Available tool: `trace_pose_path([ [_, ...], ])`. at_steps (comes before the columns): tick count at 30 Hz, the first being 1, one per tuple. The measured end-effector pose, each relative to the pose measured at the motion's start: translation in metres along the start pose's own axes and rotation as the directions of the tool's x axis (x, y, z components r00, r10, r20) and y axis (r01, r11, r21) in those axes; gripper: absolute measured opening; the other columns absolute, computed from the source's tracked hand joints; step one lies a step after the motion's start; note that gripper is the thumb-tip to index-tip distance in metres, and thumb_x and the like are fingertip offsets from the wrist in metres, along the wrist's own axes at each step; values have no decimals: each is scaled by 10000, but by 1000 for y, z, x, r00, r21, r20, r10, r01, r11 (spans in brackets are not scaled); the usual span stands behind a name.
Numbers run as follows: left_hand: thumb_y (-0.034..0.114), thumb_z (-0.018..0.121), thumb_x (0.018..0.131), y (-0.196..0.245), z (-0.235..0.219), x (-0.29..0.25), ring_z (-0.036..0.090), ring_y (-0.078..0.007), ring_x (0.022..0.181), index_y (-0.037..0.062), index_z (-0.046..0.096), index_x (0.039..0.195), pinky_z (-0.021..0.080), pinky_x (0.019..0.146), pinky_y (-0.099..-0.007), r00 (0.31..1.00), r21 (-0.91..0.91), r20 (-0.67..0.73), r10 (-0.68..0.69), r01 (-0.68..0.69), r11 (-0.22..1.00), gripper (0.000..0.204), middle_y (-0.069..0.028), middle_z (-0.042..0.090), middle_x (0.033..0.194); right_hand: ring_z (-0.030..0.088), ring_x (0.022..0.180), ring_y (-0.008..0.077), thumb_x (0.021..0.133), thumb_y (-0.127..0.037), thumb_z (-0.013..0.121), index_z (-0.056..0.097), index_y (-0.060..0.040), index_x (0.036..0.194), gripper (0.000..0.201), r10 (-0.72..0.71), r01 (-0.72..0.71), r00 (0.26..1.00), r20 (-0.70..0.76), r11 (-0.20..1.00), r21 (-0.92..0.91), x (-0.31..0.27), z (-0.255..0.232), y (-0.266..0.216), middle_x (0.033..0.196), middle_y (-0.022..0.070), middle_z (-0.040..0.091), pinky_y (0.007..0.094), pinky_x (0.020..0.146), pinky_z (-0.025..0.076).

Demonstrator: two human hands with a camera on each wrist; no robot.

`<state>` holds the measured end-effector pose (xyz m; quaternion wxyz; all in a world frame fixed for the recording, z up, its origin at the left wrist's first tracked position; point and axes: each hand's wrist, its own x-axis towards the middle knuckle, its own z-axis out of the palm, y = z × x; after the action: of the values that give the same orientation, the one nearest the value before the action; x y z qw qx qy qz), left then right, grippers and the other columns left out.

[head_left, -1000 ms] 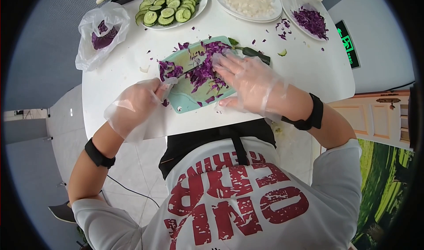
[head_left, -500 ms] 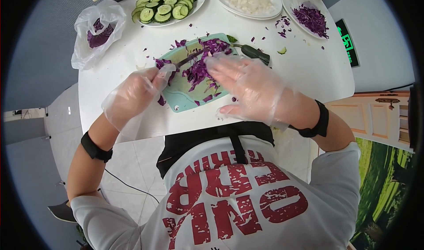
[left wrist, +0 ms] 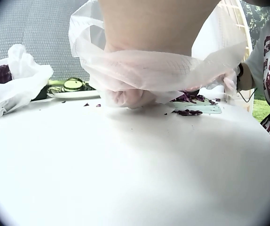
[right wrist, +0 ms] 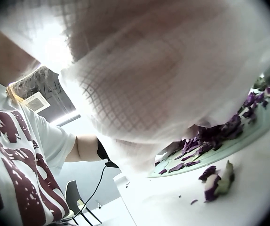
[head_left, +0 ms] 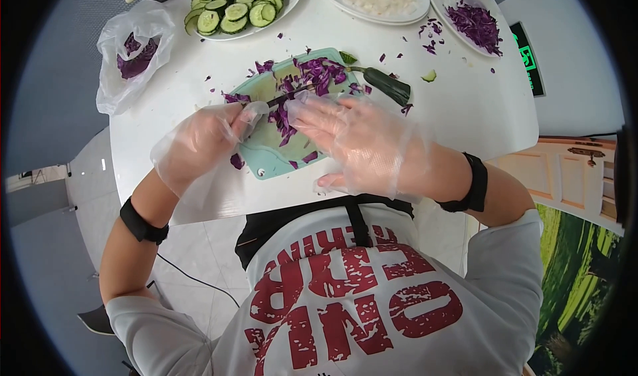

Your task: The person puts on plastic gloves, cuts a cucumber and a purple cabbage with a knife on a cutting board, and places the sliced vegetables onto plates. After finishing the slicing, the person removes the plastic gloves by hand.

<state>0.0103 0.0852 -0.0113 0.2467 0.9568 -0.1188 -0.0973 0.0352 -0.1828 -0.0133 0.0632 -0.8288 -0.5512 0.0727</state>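
Head view: left hand (head_left: 203,140) grips knife (head_left: 282,99), right hand (head_left: 365,136) near cabbage (head_left: 323,73) (shredded).

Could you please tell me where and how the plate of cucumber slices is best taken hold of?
I'd pinch the plate by its near-right rim, coming from the right in the head view, probably thumb above and fingers below. There the rim shows as a bare strip, with table beside it, whereas the cucumber slices crowd up to its left edge.
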Motion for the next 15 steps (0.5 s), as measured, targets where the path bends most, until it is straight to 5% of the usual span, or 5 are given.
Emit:
trace_pose_path([
  [1,293,487,1030,-2,0,0,439,-248,514,-4,599,799,419,543,-385,999,6,23,-24,24,1000,392,-145,461,578,346,1414,285,889,-464,603,422,28,1425,750,0,0,1000,2,1000,5,1,-1,1,1531,164,361,394,1137,300],
  [5,293,490,1029,-4,4,-1,419,-257,511,-2,587,785,408,535,-391,1000,-76,22,-8,9,997,395,-143,439,570,341,1409,300,844,-430,672,388,34,1433,802,-4,4,1000,2,996,88,2,-1,4,1511,185,368,425,1131,306],
  [15,213,541,996,4,-3,-15,490,-335,506,14,567,743,418,514,-404,1000,178,-18,1,2,984,323,-169,482,578,301,1433,277,871,-477,631,412,19,1424,774,73,-80,991,113,995,57,8,-10,-2,1518,135,378,428,1119,317],
])
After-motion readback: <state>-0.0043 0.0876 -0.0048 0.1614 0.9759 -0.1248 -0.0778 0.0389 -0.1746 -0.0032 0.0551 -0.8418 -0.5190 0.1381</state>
